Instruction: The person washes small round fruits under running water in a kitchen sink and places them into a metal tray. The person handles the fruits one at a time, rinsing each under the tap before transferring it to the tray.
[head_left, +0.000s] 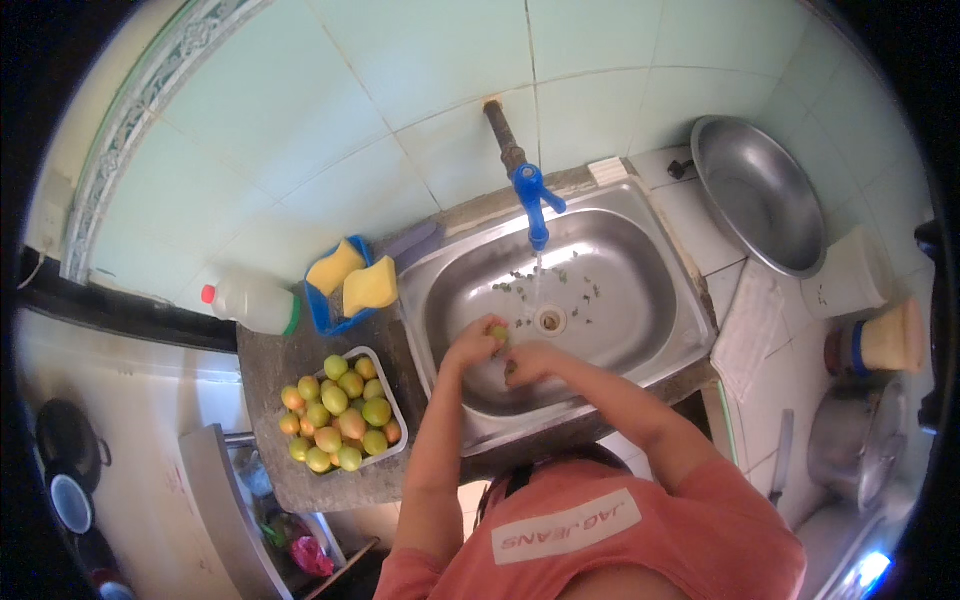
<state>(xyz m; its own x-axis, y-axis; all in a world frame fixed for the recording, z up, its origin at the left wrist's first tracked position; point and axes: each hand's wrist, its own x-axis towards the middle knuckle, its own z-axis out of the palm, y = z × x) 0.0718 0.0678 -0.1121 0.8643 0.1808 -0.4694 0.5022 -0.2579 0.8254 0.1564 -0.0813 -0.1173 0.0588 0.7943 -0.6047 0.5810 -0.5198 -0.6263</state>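
Over the left part of the stainless steel sink (645, 315), my left hand (476, 343) holds a small green tomato (499, 332). Just to its right, my right hand (531, 363) has curled fingers with a small green bit, perhaps a stem top, at the fingertips. A thin stream of water falls from the blue faucet (534, 206) near the drain (551, 321). Green stem tops (562, 276) lie scattered on the basin floor. Left of the sink, a white plastic container (397, 405) is heaped with green and orange tomatoes (334, 400).
Yellow sponges (370, 287) sit in a blue tray (319, 300) beside a clear bottle (255, 304) on the left counter. A metal basin (757, 195) leans at the right wall, near a folded cloth (750, 330), a knife (784, 454) and a metal pot (855, 435).
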